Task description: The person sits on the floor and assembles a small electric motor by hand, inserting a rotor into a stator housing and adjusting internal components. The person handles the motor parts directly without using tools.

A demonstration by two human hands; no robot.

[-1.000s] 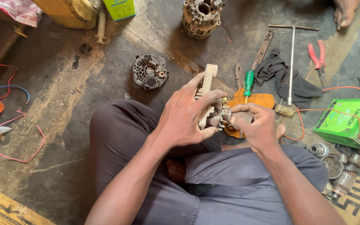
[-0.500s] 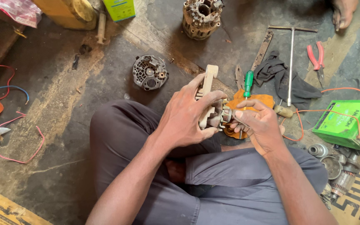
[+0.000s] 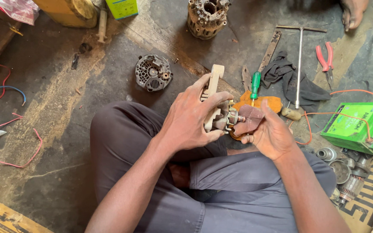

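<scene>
Tech 1: Since the earlier frame, the right hand point(image 3: 270, 133) has opened: its fingers, formerly curled over the rotor end, now lie flatter, pressing a reddish-brown abrasive sheet point(image 3: 248, 121) against the shaft end. State position of the left hand.

Tech 2: Left hand point(image 3: 191, 118) has not shifted; its fingers are closed around the alternator rotor point(image 3: 223, 118), thumb below, fingertips over the top. A pale wooden block point(image 3: 212, 92) stands between the fingers and the rotor, rising above the hand. The rotor is held above the person's crossed legs, over the middle of the floor point(image 3: 65, 129).

Tech 1: List floor items, left to right.

Tech 2: Near the left edge: red and blue wires point(image 3: 5, 86). Centre, beyond the left hand: a round grey alternator end housing point(image 3: 153, 72). Near the top edge: a stator body point(image 3: 207, 17). Just beyond the hands: a green-handled screwdriver point(image 3: 255, 84) lying over an orange cloth point(image 3: 268, 102). Right of that: a dark rag point(image 3: 294, 82), crossed by a T-handle wrench point(image 3: 299, 64). Further right: red-handled pliers point(image 3: 326, 60). At the right edge: a green box point(image 3: 359, 127) with an orange wire over it, and metal pulleys and bearings point(image 3: 342, 166) near the lower right corner.
</scene>
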